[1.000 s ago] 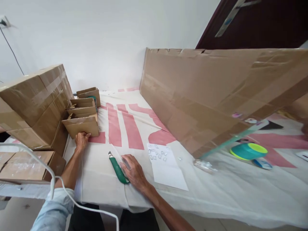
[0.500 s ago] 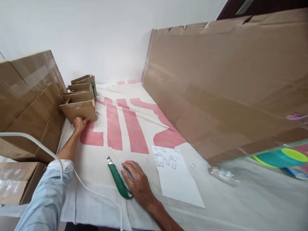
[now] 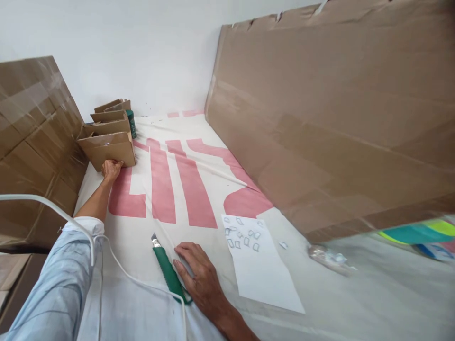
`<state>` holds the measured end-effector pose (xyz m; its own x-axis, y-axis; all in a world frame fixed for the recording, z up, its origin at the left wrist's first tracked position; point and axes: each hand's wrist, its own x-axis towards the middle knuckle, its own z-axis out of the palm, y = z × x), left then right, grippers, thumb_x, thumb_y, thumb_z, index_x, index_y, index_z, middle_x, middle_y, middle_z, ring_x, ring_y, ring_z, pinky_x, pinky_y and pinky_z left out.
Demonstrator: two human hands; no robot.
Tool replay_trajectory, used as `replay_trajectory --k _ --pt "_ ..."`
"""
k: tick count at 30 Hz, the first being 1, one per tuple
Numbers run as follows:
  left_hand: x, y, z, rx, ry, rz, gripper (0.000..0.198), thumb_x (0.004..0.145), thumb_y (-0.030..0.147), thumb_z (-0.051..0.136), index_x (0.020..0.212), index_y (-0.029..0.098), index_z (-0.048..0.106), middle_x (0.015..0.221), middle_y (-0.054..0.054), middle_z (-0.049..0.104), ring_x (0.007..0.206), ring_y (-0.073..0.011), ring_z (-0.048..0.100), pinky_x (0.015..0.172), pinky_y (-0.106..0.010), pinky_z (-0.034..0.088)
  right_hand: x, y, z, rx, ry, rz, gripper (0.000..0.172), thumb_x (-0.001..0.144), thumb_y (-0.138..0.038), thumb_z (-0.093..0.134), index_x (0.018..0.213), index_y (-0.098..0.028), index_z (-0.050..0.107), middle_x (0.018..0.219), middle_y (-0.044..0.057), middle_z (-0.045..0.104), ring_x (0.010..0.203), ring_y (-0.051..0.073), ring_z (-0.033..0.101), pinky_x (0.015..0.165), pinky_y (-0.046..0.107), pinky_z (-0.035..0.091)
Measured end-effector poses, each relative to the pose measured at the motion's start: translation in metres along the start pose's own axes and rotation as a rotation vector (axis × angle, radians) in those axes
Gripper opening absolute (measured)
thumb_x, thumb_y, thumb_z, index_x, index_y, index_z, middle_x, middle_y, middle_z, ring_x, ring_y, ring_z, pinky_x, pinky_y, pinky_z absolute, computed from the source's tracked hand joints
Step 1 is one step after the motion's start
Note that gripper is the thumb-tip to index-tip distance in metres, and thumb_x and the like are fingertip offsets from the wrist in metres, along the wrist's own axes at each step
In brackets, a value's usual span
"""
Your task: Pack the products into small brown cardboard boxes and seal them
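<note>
My left hand (image 3: 111,169) reaches far out and grips the lower edge of the nearest small cardboard box (image 3: 108,150), the front one in a row of folded boxes at the back left. My right hand (image 3: 199,276) lies flat on the white cloth, fingers spread, resting against the handle end of a green utility knife (image 3: 166,271) whose blade points away from me. Just right of that hand lies a white paper sheet (image 3: 261,267) with several small clear pieces (image 3: 241,235) on its far end.
A big taped carton (image 3: 31,142) stands at the left. A long flat cardboard box (image 3: 330,128) leans along the right. The table cloth (image 3: 185,175) bears red shapes. A teal and yellow roll (image 3: 419,232) sits at far right. A white cable (image 3: 88,246) crosses my left sleeve.
The view has tilted down and leftward. My left hand has stayed on the small box's lower edge while the arm stretched further. My right hand remains beside the knife.
</note>
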<state>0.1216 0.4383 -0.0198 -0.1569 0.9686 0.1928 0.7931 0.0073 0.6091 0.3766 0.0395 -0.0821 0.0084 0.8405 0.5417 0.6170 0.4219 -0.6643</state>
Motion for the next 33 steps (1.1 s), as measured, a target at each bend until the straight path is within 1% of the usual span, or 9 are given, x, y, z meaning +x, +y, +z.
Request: replay_trajectory --k 5,9,12,17,20,24,26,29,33 --pt "0.011 -0.001 0.003 -0.052 -0.003 0.015 0.035 0.083 0.046 0.07 0.091 0.013 0.082 0.097 -0.016 0.081 0.107 -0.0348 0.072 0.092 -0.04 0.055 0.001 0.0 -0.001 0.008 0.016 -0.024 0.015 0.103 -0.015 0.06 0.112 -0.023 0.069 0.104 0.007 0.073 0.094 0.023 0.068 0.084 0.039 0.058" --pt "0.009 0.0 0.003 -0.106 -0.052 0.038 0.027 0.073 0.033 0.075 0.091 0.015 0.081 0.095 -0.012 0.08 0.103 -0.0317 0.072 0.091 -0.038 0.055 0.001 0.002 0.001 0.011 0.017 -0.009 0.014 0.103 -0.016 0.06 0.112 -0.023 0.068 0.104 0.007 0.073 0.096 0.024 0.068 0.084 0.04 0.058" --pt "-0.004 0.005 0.001 -0.164 -0.07 0.059 0.038 0.068 0.026 0.076 0.104 0.015 0.08 0.104 -0.012 0.08 0.108 -0.0314 0.071 0.097 -0.04 0.056 0.001 0.002 0.001 0.018 0.013 -0.01 0.012 0.103 -0.019 0.061 0.111 -0.022 0.068 0.103 0.008 0.073 0.096 0.025 0.068 0.086 0.042 0.058" --pt "-0.043 0.021 -0.008 -0.329 -0.071 0.093 0.062 0.072 0.027 0.072 0.132 0.012 0.07 0.125 -0.015 0.075 0.112 -0.0295 0.072 0.096 -0.04 0.059 0.002 0.002 -0.001 0.046 0.022 -0.031 0.011 0.102 -0.024 0.062 0.109 -0.021 0.069 0.101 0.009 0.073 0.096 0.026 0.067 0.087 0.042 0.057" --pt "-0.081 0.031 -0.024 -0.427 -0.071 0.123 0.062 0.075 0.029 0.072 0.135 0.014 0.068 0.128 -0.014 0.075 0.112 -0.0285 0.073 0.095 -0.04 0.062 0.001 0.002 -0.003 0.056 -0.022 -0.042 0.011 0.1 -0.029 0.065 0.107 -0.021 0.07 0.096 0.008 0.072 0.091 0.025 0.067 0.084 0.04 0.056" --pt "-0.162 0.033 -0.056 -0.522 -0.075 0.175 0.058 0.079 0.036 0.076 0.132 0.015 0.07 0.126 -0.015 0.078 0.115 -0.0303 0.074 0.097 -0.042 0.062 -0.002 -0.005 -0.004 -0.032 -0.16 0.011 0.022 0.094 -0.034 0.073 0.112 -0.02 0.07 0.095 0.007 0.072 0.091 0.025 0.067 0.087 0.04 0.055" --pt "-0.21 0.028 -0.073 -0.607 -0.125 0.197 0.059 0.08 0.042 0.079 0.131 0.014 0.071 0.128 -0.018 0.078 0.121 -0.0332 0.073 0.1 -0.044 0.061 -0.005 -0.015 -0.003 -0.107 -0.234 0.055 0.034 0.091 -0.037 0.077 0.119 -0.02 0.069 0.1 0.007 0.072 0.094 0.026 0.068 0.089 0.04 0.054" --pt "-0.274 0.019 -0.099 -0.545 -0.176 0.214 0.058 0.081 0.052 0.079 0.126 0.017 0.074 0.13 -0.018 0.078 0.125 -0.0352 0.072 0.098 -0.045 0.063 -0.01 -0.035 0.002 -0.24 -0.299 0.127 0.045 0.089 -0.038 0.078 0.129 -0.021 0.066 0.11 0.01 0.072 0.103 0.029 0.067 0.092 0.041 0.052" --pt "-0.324 -0.001 -0.137 -0.445 -0.133 0.279 0.053 0.083 0.06 0.076 0.12 0.022 0.077 0.13 -0.014 0.078 0.119 -0.034 0.075 0.093 -0.046 0.066 -0.014 -0.057 0.007 -0.393 -0.349 0.201 0.037 0.096 -0.029 0.068 0.132 -0.018 0.065 0.118 0.013 0.07 0.11 0.031 0.064 0.097 0.043 0.048"
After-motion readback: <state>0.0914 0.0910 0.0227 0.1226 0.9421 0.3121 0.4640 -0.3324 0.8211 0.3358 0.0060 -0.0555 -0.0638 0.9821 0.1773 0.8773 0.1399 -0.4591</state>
